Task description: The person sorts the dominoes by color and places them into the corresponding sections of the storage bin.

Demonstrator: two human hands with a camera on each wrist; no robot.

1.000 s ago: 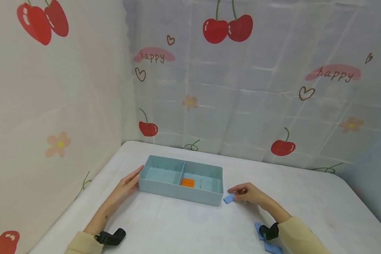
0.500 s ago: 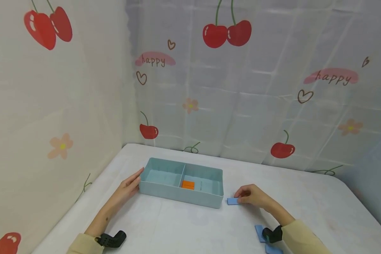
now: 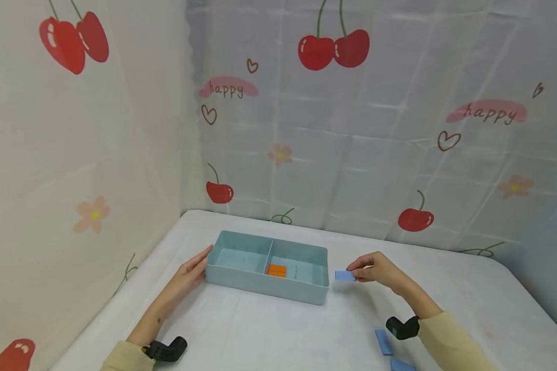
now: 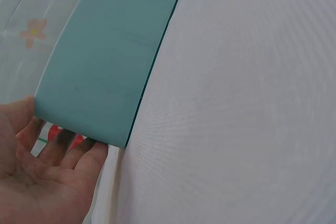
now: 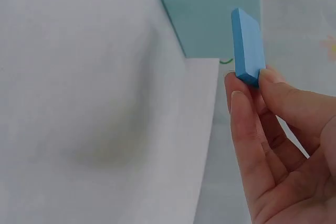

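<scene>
My right hand (image 3: 376,270) pinches one end of a flat blue rectangular block (image 3: 344,275) between thumb and fingertips, raised over the table just right of the box. In the right wrist view the same block (image 5: 248,48) stands out beyond the fingertips, with the box wall behind it. A pale teal two-compartment box (image 3: 269,288) sits on the table. Its right compartment holds orange blocks (image 3: 277,270), lying by the divider. My left hand (image 3: 190,273) rests against the box's left end; the left wrist view shows thumb and fingers (image 4: 90,161) along that end.
Two more blue blocks lie at the front right: one (image 3: 383,342) and, nearer, another (image 3: 402,365) cut off by the frame's edge. A white cloth covers the table (image 3: 260,335). Printed curtains (image 3: 343,129) hang behind it and on the left.
The right hand has gripped the blue block and lifted it off the table, turning it slightly. The left hand stays at the box, which keeps its place.
</scene>
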